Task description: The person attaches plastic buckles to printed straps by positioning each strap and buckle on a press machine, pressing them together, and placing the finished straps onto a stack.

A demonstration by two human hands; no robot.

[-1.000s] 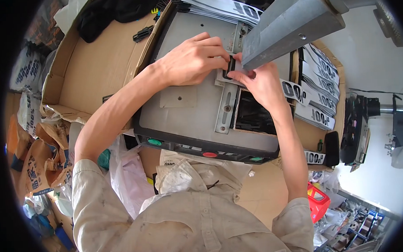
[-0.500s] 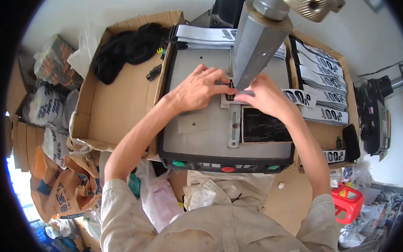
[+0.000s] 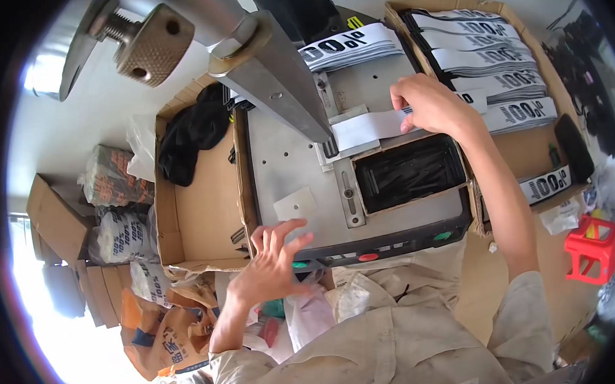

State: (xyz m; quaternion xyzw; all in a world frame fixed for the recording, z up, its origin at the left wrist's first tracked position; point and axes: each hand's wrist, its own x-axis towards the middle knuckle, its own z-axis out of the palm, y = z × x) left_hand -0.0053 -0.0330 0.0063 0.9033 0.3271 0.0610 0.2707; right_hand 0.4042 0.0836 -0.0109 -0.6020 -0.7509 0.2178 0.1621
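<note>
Right hand point(image 3: 432, 105) clamps flat white strip point(image 3: 366, 130) beside angled grey metal post point(image 3: 276, 81)

A person in a beige buttoned shirt point(image 3: 367, 352) works at a flat grey metal machine bed point(image 3: 273, 176); the right hand's fingers are closed together on the strip, which lies across the bed, its left end near a small black piece point(image 3: 330, 149) at the post's tip; the left hand point(image 3: 263, 271), fingers spread apart, hangs near a round green button point(image 3: 300, 265) on the front edge; a rectangular cardboard-rimmed tray point(image 3: 411, 200) of slim black pieces sits nearer the person than the strip; at right, a brown cardboard box point(image 3: 516, 161) holds white strips printed in black point(image 3: 486, 58).
</note>
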